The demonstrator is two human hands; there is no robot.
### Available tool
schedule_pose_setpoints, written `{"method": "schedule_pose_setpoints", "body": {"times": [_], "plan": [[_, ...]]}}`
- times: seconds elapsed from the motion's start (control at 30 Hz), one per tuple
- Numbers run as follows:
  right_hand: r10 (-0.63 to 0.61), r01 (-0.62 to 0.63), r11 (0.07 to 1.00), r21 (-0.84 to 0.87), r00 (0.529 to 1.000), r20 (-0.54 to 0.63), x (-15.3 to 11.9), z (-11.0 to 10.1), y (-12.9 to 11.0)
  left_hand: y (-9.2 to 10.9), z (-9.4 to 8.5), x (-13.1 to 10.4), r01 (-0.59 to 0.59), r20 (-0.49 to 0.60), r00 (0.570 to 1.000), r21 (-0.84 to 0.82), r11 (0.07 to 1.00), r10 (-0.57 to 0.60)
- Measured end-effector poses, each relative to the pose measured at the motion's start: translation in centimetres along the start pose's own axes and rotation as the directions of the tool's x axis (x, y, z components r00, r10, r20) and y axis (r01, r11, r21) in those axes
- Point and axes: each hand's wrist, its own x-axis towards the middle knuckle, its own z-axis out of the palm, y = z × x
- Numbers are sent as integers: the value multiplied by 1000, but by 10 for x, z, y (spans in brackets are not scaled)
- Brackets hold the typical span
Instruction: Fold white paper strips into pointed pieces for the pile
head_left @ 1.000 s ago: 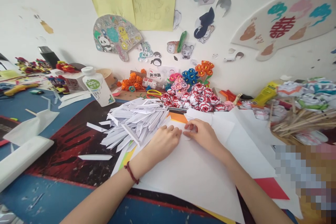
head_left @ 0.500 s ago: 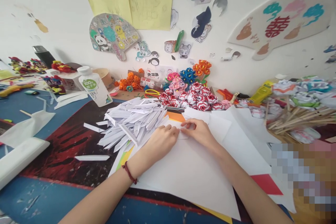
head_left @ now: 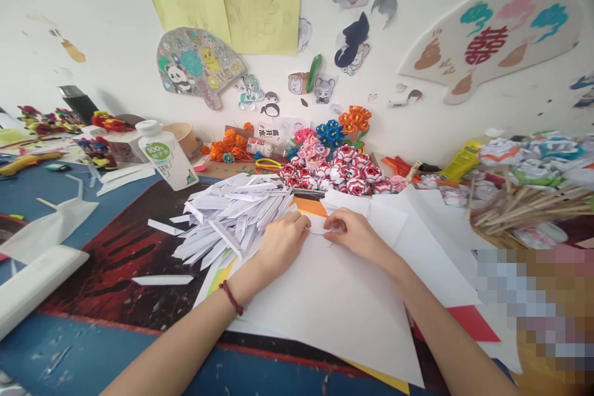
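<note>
A small piece of white paper (head_left: 317, 224) is pinched between my two hands, over large white sheets (head_left: 343, 309). My left hand (head_left: 286, 238) grips its left end with the fingers closed; a dark red cord bracelet circles that wrist. Thumb and fingertips of my right hand (head_left: 351, 232) close on the right end. Just left of my hands lies a heap of folded white paper strips (head_left: 236, 210). One folded strip (head_left: 162, 280) rests apart on the dark red and black mat (head_left: 116, 260).
Behind the heap are a white bottle (head_left: 167, 158), red-and-white paper flowers (head_left: 352, 173) and orange flowers (head_left: 355, 120). Wooden sticks (head_left: 529, 210) lie at the right. A long white object (head_left: 39, 288) sits at the left, a red sheet (head_left: 473, 323) near my right forearm.
My hands have moved a little apart, showing more of the small paper between them. The view has shifted slightly.
</note>
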Motion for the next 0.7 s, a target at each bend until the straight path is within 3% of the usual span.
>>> {"method": "schedule_pose_setpoints", "body": {"times": [0.3,0.53,0.7], "plan": [[-26,12,978,208,998,65,-3,-3,-8,-1,-6,4,13,-41,999,-180,984,-20],[-111,77,950,302,989,99,-8,-6,-23,2,-22,4,104,83,994,-446,889,-74],[-44,9,938,346,995,94,-9,-9,-26,4,-33,5,139,110,989,-510,849,-96]]}}
